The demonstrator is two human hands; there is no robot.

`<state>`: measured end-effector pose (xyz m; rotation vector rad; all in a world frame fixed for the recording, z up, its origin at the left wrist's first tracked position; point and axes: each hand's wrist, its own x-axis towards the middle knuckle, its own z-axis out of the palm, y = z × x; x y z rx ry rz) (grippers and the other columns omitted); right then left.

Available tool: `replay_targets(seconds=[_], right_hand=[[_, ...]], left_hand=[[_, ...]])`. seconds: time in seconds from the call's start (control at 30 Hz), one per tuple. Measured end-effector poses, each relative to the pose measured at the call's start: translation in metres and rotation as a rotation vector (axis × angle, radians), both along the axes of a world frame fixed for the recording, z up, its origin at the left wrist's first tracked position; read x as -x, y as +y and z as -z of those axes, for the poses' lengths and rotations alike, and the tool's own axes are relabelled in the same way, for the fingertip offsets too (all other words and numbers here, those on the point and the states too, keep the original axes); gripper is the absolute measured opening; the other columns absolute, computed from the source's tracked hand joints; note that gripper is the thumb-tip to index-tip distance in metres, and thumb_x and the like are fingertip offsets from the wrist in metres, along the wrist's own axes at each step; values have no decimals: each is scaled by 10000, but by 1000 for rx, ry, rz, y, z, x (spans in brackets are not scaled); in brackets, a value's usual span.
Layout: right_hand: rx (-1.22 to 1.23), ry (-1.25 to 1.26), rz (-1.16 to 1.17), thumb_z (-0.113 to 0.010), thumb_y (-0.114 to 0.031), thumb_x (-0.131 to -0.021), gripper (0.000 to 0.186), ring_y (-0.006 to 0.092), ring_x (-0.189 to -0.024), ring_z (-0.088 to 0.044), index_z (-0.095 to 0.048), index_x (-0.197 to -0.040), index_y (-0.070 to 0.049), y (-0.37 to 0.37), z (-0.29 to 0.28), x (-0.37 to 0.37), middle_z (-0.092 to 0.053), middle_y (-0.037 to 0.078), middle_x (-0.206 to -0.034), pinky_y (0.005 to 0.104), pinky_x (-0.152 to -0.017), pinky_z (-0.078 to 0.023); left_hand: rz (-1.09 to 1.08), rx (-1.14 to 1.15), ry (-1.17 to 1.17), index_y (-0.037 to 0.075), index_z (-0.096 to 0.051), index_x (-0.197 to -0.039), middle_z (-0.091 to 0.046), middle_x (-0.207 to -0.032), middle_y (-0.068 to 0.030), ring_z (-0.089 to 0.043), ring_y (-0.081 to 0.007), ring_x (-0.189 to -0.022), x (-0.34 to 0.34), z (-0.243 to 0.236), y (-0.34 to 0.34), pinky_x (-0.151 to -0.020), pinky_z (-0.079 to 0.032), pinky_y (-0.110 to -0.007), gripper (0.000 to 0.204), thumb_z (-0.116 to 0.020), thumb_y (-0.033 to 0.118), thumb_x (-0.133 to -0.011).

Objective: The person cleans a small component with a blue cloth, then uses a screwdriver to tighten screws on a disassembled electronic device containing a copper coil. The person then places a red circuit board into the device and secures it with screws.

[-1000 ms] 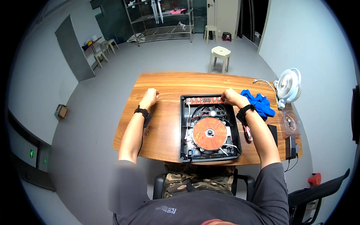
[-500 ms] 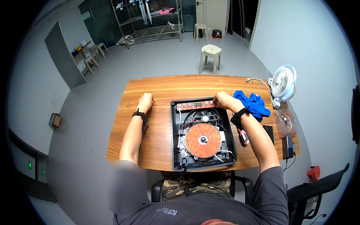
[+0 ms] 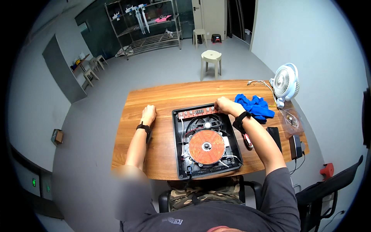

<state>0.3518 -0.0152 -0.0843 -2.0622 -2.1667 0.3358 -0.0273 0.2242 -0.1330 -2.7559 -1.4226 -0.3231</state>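
The wood-grained table (image 3: 164,94) bears a black, ribbed plastic induction-cooker base (image 3: 233,141) with a flat, copper-wound disc coil (image 3: 197,148); the left hand (image 3: 148,114) is fisted beside the base, contents hidden; the right hand (image 3: 226,106) has curled fingers at the red circuit board (image 3: 189,114), grip unclear; both stay put as the view shifts.

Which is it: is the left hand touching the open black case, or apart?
Apart. The head view shows bare wooden tabletop between the left hand and the open black case.
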Motion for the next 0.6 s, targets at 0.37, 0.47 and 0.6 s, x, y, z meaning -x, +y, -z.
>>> replay_targets(seconds=[0.37, 0.47, 0.6], right_hand=[[-69, 18, 15, -756, -13, -713, 190, 350, -858, -726, -766, -900, -48, -3, -4, 9, -745, 176, -880, 415, -773, -585], [-44, 74, 10, -758, -18, -716, 195, 350, -861, -727, -765, -909, -46, -3, -3, 6, -746, 177, -889, 412, -780, -584], [-34, 69, -11, -765, -42, -720, 243, 367, -917, -719, -764, -963, -49, -2, 4, -5, -744, 195, -946, 424, -815, -579]], left_hand=[[6, -50, 99, 14, -758, -906, -721, -962, -253, -716, -412, -931, 2, 5, -8, -783, -589, -475, 164, -602, 53, -877], [13, -3, 13, -13, -737, -875, -704, -953, -286, -696, -441, -910, 4, -2, -18, -813, -569, -487, 126, -654, 68, -824], [53, 57, -117, 22, -736, -927, -724, -941, -242, -701, -413, -945, 1, -31, -47, -837, -568, -480, 137, -671, 89, -828]])
